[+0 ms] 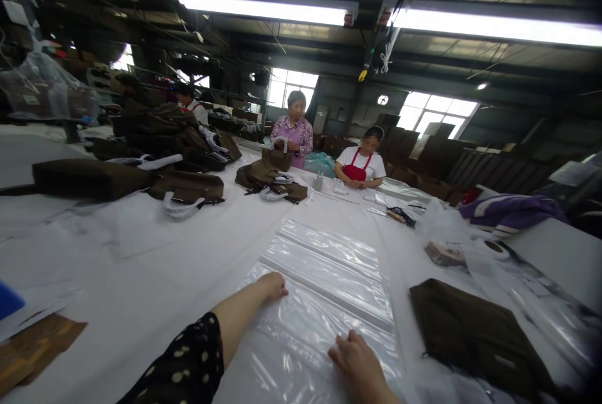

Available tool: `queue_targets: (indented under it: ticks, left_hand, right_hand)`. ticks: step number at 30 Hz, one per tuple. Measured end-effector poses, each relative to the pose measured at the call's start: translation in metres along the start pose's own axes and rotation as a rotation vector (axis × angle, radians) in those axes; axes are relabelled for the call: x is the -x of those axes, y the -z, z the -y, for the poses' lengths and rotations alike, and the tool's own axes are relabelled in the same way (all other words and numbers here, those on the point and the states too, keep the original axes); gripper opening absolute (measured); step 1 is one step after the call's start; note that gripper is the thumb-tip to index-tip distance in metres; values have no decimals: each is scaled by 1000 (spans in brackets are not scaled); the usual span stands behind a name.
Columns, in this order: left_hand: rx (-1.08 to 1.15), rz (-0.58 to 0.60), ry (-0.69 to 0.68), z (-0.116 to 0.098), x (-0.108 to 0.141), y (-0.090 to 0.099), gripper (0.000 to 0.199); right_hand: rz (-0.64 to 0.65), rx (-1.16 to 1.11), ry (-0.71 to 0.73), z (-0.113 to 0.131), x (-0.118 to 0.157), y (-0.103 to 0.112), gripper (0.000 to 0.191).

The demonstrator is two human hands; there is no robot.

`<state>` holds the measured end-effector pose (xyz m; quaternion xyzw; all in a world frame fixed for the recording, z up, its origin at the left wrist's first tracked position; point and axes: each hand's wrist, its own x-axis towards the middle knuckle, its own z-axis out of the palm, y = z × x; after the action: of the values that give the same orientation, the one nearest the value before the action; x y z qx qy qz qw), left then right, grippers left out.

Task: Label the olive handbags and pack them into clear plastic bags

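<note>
Clear plastic bags (324, 266) lie flat in overlapping rows on the white-covered table in front of me. My left hand (271, 287) is closed at the left side of these bags, its fingers curled on the plastic; a fold pinched inside is mostly hidden. Lower and to the right, my right hand (357, 360) rests on the nearest bag with its fingers bent and slightly apart. To the right of that hand lies a dark brown fabric bag (475, 335).
Brown bags with wrapped handles (188, 187) are piled at the far left. Two co-workers (292, 131) (360, 165) are across the table. A tape roll (493, 248) and purple cloth (512, 211) lie right. Brown paper with tape (37, 350) is at the near left.
</note>
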<state>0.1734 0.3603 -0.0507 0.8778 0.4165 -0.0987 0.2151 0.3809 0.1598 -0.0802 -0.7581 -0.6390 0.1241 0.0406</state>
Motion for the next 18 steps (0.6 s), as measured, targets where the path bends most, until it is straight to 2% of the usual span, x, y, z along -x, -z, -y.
queue_targets:
  ticks: [4, 7, 10, 11, 13, 14, 16, 18]
  left_hand:
    - [-57, -96, -68, -21, -13, 36, 30]
    - [-85, -231, -137, -39, -5, 64, 38]
    - [-157, -358, -249, -48, 19, 80, 53]
    - [-212, -383, -296, -48, 29, 82, 52]
    - [-330, -396, -360, -45, 52, 85, 26]
    - [-377, -387, -371, -43, 63, 85, 15]
    - [-423, -359, -366, -37, 86, 84, 20]
    - [-427, -346, -361, -32, 108, 80, 21]
  right_hand:
    - [-47, -35, -94, -4, -12, 7, 20]
    - [-130, -44, -154, -10, -25, 25, 28]
    - [-197, -60, -154, -12, -35, 57, 33]
    - [-207, -66, -133, -11, -36, 70, 32]
    - [-222, -87, -71, -8, -33, 95, 28]
    - [-215, -83, -30, -4, -30, 106, 27]
    - [-153, -21, 48, 4, -19, 120, 28]
    - [-56, 69, 95, 13, -6, 121, 30]
